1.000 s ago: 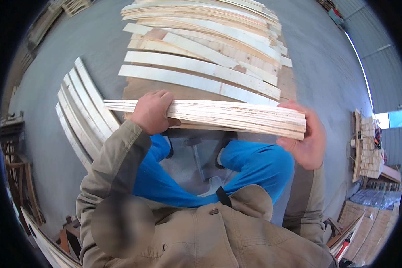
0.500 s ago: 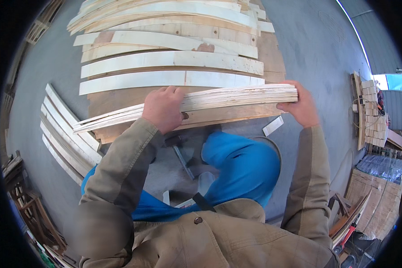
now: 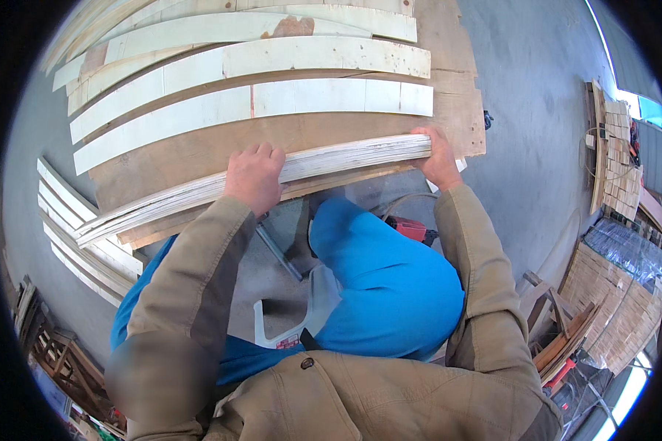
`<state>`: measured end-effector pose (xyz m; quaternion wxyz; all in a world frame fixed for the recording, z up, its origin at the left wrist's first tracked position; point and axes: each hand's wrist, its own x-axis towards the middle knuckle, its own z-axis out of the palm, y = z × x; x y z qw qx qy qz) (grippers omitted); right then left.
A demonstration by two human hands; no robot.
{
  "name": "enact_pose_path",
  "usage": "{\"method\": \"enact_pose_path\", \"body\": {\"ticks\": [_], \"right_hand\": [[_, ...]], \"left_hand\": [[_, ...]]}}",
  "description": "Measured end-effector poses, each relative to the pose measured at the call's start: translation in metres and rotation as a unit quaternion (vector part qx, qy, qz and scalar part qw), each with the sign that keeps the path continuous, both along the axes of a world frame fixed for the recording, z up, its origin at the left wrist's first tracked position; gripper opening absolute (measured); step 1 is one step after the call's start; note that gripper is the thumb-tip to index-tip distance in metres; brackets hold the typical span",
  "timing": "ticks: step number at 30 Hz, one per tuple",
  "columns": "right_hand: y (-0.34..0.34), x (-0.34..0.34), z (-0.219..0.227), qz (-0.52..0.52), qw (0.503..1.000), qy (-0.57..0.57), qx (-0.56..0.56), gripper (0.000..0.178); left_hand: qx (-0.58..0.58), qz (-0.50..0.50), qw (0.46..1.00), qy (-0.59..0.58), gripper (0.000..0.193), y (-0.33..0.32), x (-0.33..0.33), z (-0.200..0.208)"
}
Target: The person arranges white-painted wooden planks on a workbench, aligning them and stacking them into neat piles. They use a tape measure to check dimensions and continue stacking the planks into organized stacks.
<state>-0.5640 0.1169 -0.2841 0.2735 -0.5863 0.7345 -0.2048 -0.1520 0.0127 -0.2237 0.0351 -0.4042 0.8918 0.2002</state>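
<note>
Grey concrete floor [image 3: 537,95], brown board [image 3: 198,154] carrying pale curved slats [image 3: 272,103]. Head view: left hand [image 3: 254,176] closed over mid-bundle of curved wood strips [image 3: 346,156]; right hand [image 3: 438,158] grips its right end, above blue-trousered knees [image 3: 382,272].

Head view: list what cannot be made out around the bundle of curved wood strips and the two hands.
- Bundle of curved wood strips: number of strips, edges too thin to count.
- Left hand: fingertips curl over the bundle, hidden behind it.
- Right hand: palm hidden by the bundle's end.
- Red tool: mostly hidden behind the blue trouser leg.
- Plywood board: far end cut off by the top edge.
</note>
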Motion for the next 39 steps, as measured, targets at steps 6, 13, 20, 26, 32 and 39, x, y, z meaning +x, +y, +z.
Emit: {"method": "enact_pose_path", "body": {"ticks": [6, 13, 20, 26, 32, 39], "right_hand": [[0.002, 0.013, 0.035, 0.053, 0.989, 0.075, -0.116, 0.083], [0.003, 0.037, 0.031, 0.115, 0.974, 0.165, -0.100, 0.049], [0.004, 0.032, 0.007, 0.112, 0.967, 0.163, -0.162, 0.031], [0.005, 0.038, 0.018, 0.090, 0.973, 0.156, -0.146, 0.042], [0.004, 0.041, 0.033, 0.100, 0.974, 0.159, -0.128, 0.058], [0.012, -0.069, 0.049, -0.105, 0.962, 0.115, -0.225, 0.062]], "left_hand": [[-0.009, -0.002, 1.000, -0.004, 0.045, 0.001, 0.000, 0.002], [-0.040, 0.012, 0.999, -0.012, 0.041, 0.014, 0.000, -0.004], [-0.011, 0.016, 0.999, -0.035, 0.052, 0.014, 0.000, -0.012], [-0.037, 0.001, 0.999, 0.009, 0.062, 0.012, 0.005, -0.013], [-0.020, -0.004, 0.998, -0.060, 0.062, 0.012, -0.001, -0.008], [0.003, 0.012, 0.998, -0.056, 0.061, 0.012, -0.002, -0.011]]}}
